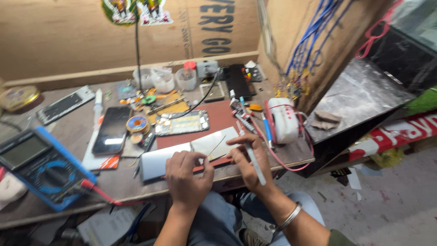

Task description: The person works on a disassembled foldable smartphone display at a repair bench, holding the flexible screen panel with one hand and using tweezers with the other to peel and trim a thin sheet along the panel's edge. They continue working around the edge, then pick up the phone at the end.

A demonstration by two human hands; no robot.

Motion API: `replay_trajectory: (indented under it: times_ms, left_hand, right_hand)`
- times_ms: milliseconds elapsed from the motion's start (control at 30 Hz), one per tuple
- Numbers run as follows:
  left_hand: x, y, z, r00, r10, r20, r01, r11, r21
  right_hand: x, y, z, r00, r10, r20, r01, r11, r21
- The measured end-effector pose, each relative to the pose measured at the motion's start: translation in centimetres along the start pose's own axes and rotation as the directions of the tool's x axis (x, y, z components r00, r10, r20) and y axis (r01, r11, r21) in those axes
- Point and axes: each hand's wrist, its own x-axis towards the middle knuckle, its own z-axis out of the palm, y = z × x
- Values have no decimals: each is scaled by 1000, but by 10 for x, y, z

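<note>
My left hand rests at the front edge of the workbench, its fingertips pinching a thin wire-like piece that lies over a white rectangular panel. My right hand is beside it, holding a slim white pen-shaped tool that points up towards the bench. A silver bangle is on my right wrist. Behind the panel lies an opened phone with its circuit board showing, on a dark red mat.
A blue multimeter with a red lead sits at the left. A dark phone, solder spool, small plastic cups and a white device wound with red cable crowd the bench. Wooden boards enclose it.
</note>
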Motion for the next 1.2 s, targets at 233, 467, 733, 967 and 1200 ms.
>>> replay_trajectory:
  times_ms: [233, 467, 733, 967, 1200]
  left_hand:
    - [0, -1, -3, 998, -54, -27, 53, 998, -16]
    - [1, 0, -2, 999, -44, -23, 45, 998, 36]
    - [2, 4, -1, 999, -38, -8, 38, 997, 74]
    - [2, 4, -1, 999, -39, 10, 38, 997, 68]
    - [3, 4, -2, 999, -29, 44, 27, 998, 59]
  right_hand:
    - [17, 10, 7, 998, -3, 58, -2, 996, 86]
    - [12, 15, 11, 987, -42, 158, 41, 999, 8]
    - [14, 16, 13, 970, 66, 234, -108, 980, 168]
    - [12, 21, 11, 985, 93, 146, -103, 993, 63]
    - [12, 19, 12, 990, 70, 121, -72, 997, 8]
